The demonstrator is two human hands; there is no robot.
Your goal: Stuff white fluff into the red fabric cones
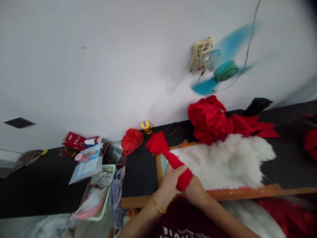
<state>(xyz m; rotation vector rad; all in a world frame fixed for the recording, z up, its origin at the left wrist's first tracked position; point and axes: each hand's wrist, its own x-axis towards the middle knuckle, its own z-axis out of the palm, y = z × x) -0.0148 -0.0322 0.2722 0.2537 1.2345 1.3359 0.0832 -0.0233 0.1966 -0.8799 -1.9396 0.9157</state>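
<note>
A red cloth piece (182, 175), narrow at its far end and rounded near me, is held between my two hands above the table's front part. My left hand (170, 178) is wrapped round its left side, thumb on top. At its near right end is my right hand (194, 191), its fingers hidden behind or inside the cloth. Just beyond the narrow tip lies a fanned stack of red cloth pieces (158, 142). Fluffy white stuffing (232, 158) is heaped on the white sheet to the right.
A big red cloth pile (210, 120) sits behind the stuffing. Along the wall are a phone (172, 129), a yellow jar (146, 127) and a red plastic bag (132, 141). A green-rimmed basket (106, 198) stands left. A fan (224, 71) spins on the wall.
</note>
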